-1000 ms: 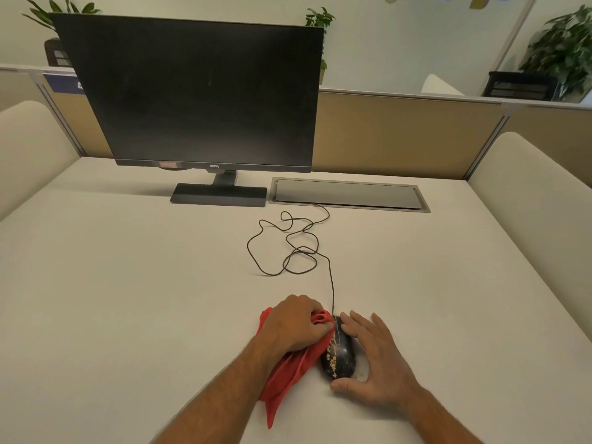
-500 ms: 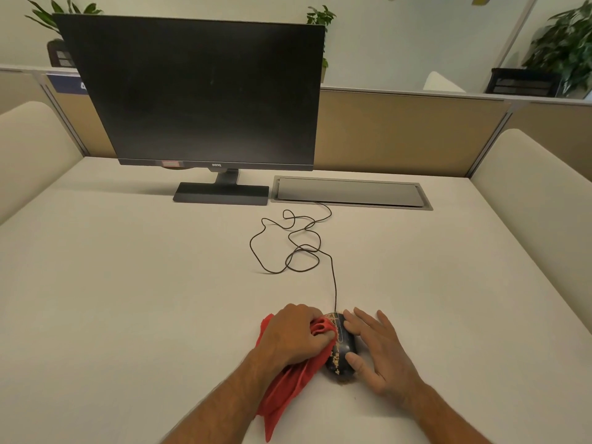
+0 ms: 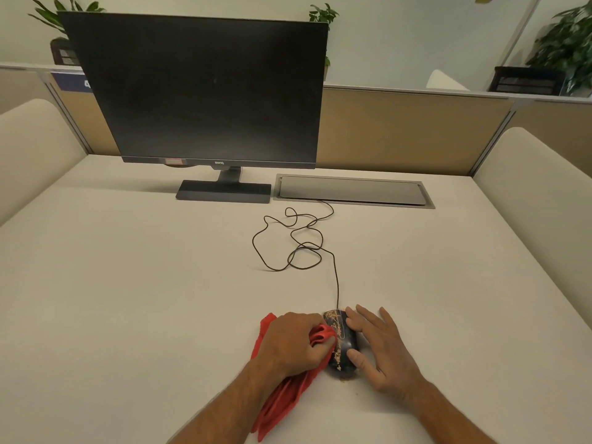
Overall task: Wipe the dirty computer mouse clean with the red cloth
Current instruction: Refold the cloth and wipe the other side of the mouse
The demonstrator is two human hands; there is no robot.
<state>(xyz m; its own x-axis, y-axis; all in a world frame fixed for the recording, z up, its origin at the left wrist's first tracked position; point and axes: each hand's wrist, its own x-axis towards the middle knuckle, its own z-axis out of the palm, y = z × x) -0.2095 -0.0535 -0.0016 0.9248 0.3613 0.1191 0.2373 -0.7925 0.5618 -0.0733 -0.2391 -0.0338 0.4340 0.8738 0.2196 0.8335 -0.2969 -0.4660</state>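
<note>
We are gripping the cloth (image 3: 315, 338) in our left hand (image 3: 290, 342), touching the mouse's (image 3: 342, 342) left flank; its long axis is running away from us, our right hand (image 3: 381, 347) bracing it with straight fingers (image 3: 355, 355)

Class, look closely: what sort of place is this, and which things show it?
Probably an office workstation: a monitor on a desk, partition panels behind it, and a wired mouse.

We see an office: a black flat monitor (image 3: 205, 88) at upper left, tan fabric cubicle partitions (image 3: 413, 133) behind the white tabletop (image 3: 128, 283).
</note>
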